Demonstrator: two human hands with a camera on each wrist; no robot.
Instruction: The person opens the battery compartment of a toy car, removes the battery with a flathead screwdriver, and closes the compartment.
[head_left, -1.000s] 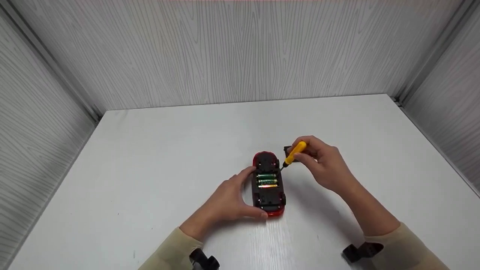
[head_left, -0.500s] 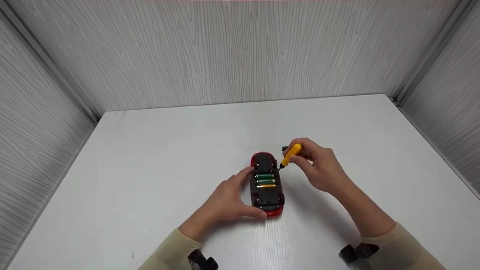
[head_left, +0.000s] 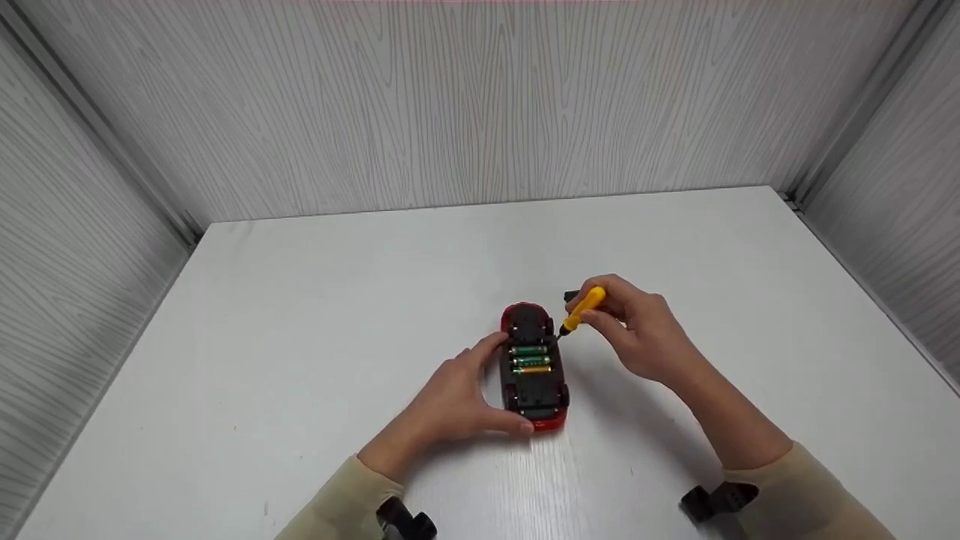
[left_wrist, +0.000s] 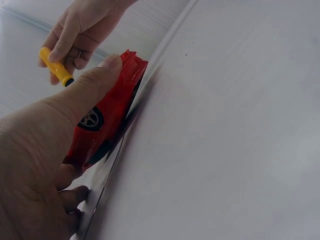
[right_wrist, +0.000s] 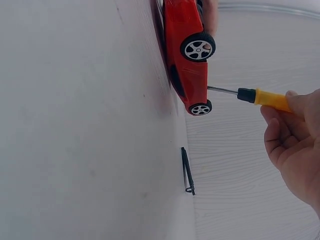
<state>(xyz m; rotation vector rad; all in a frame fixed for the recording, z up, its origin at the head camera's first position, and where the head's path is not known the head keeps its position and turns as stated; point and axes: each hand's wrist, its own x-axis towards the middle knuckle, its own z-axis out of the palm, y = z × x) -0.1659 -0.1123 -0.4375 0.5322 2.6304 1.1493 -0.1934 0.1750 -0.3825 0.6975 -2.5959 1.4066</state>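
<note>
A red toy car (head_left: 538,391) lies upside down on the table, its black underside facing up. Several batteries (head_left: 531,361) sit side by side in its uncovered compartment. My left hand (head_left: 454,397) grips the car from the left, thumb at the near end and fingers along the far left side; the left wrist view shows the thumb on the red body (left_wrist: 117,102). In my right hand (head_left: 641,334) is a yellow-handled screwdriver (head_left: 585,307), pinched and slanting. Its metal shaft (right_wrist: 222,90) meets the car's underside beside the compartment; the tip itself is hidden.
A thin black plastic piece, perhaps the battery cover (right_wrist: 187,172), lies on the table beyond the car, partly behind my right hand in the head view. The white table (head_left: 337,300) is walled by pale wood-grain panels (head_left: 480,105) at back and sides.
The right hand has shifted slightly left and down with the screwdriver, covering more of the black piece, then stayed nearly still. The left hand keeps its grip on the car.
</note>
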